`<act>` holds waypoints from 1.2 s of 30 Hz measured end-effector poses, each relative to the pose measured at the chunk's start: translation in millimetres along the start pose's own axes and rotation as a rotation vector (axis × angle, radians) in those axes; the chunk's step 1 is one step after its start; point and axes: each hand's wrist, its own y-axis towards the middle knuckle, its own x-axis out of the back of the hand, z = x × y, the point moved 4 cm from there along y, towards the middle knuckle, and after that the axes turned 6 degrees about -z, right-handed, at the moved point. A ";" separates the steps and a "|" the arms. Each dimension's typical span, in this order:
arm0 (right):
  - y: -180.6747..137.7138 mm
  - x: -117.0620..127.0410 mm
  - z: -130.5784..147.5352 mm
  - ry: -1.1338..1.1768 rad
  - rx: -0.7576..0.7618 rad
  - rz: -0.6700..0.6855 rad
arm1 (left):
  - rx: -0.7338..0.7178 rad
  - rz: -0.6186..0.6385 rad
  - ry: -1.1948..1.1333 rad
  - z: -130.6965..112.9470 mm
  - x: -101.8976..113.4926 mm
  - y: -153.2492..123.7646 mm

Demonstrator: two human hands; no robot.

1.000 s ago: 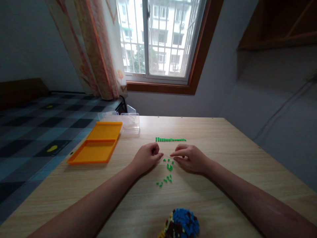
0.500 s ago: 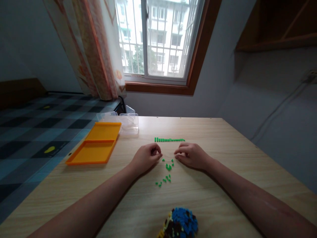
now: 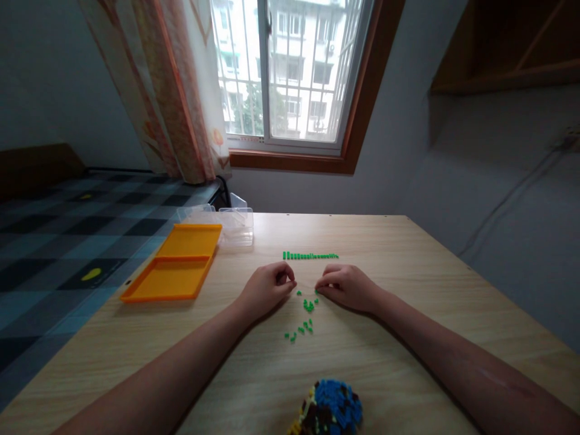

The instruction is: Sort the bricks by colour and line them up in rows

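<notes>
Small green building bricks [image 3: 309,306] lie loose on the wooden table between my hands, and more of them form a neat row [image 3: 310,256] farther back. My left hand [image 3: 268,291] rests on the table left of the loose bricks, thumb and forefinger pinched together; whatever is between them, if anything, is too small to make out. To the right, my right hand [image 3: 348,287] has its fingertips closed at one small green brick [image 3: 316,292] on the tabletop. A single loose brick [image 3: 299,293] sits just right of my left fingertips.
An orange tray with two sections [image 3: 165,278] stands at the left of the table [image 3: 399,362], with clear plastic boxes [image 3: 236,227] behind it. Near the front edge is a clump of blue, brown and yellow bricks [image 3: 338,403]. A checked bed [image 3: 113,229] adjoins the left side.
My right hand has shifted slightly left and toward me, and its fingertips have closed at a green brick. My left hand has stayed in place.
</notes>
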 end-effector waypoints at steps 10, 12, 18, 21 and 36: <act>-5.2 11.0 -6.8 -0.094 -0.071 -0.090 | 0.002 0.012 -0.022 0.9 0.6 -1.5; -4.8 8.6 -4.1 -0.117 -0.082 -0.066 | 0.000 0.011 -0.019 0.3 0.8 -1.5; -3.4 1.8 -2.6 -0.128 -0.097 -0.054 | 0.006 0.023 -0.006 -0.6 0.5 -0.7; -2.4 7.1 -11.7 -0.123 -0.082 -0.065 | 0.004 0.026 -0.012 0.2 -0.2 -0.4; -12.1 40.6 -96.0 -0.245 -0.261 -0.125 | -0.002 0.027 0.001 1.0 -0.1 -0.1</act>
